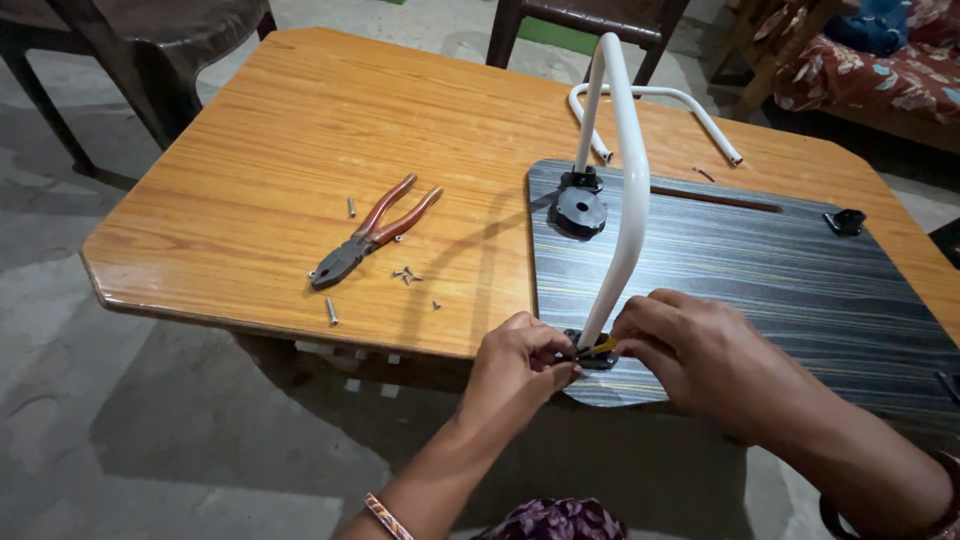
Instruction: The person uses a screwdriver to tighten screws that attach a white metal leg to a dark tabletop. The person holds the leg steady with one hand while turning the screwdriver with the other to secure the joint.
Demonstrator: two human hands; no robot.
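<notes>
Both hands [600, 350] pinch a small yellow tool [603, 346] at white tube's [622, 200] bracket [597, 358].

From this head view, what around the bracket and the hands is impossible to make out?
- Black bracket at the white tube foot: mostly covered by the left hand and right hand.
- Yellow thing between the fingers: only a sliver shows, kind unclear.
- Loose screws: too small to tell the type.
- Dark board: right edge cut off.
</notes>
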